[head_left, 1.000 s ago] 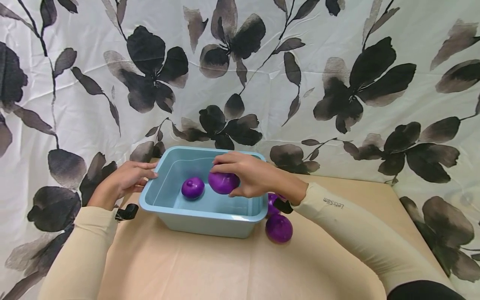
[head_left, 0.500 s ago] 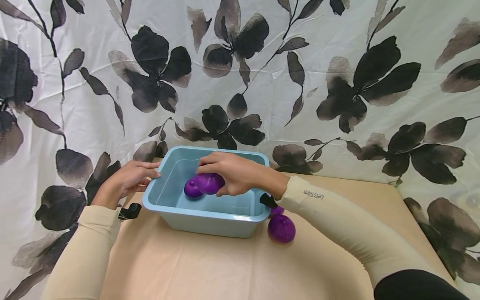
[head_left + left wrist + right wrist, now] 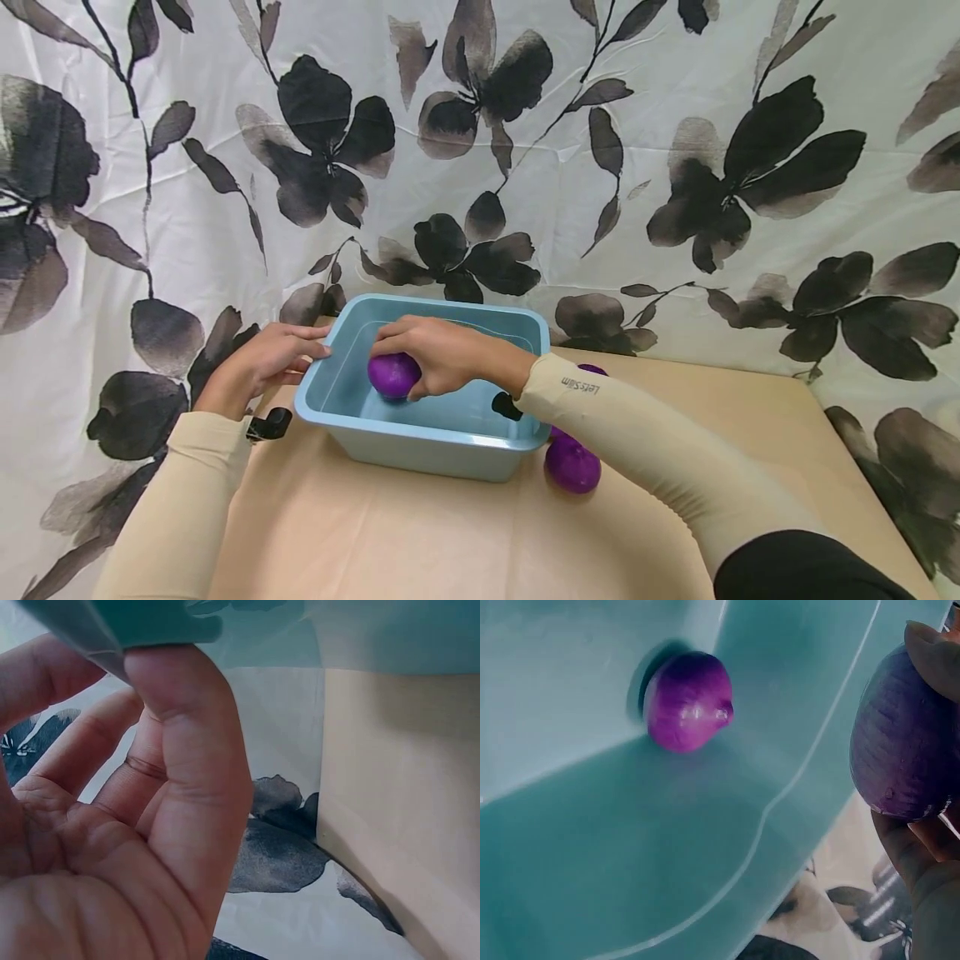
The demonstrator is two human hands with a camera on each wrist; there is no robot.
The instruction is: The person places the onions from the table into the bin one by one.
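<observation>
The right hand [image 3: 435, 354] curls round a purple onion [image 3: 393, 374], holding it low inside the light blue plastic tub [image 3: 427, 437], close to a second purple onion [image 3: 688, 701] lying on the tub's floor. The left hand [image 3: 262, 360] pinches the tub's left rim. Another purple onion [image 3: 572, 465] lies on the tan table [image 3: 375, 542] just right of the tub.
</observation>
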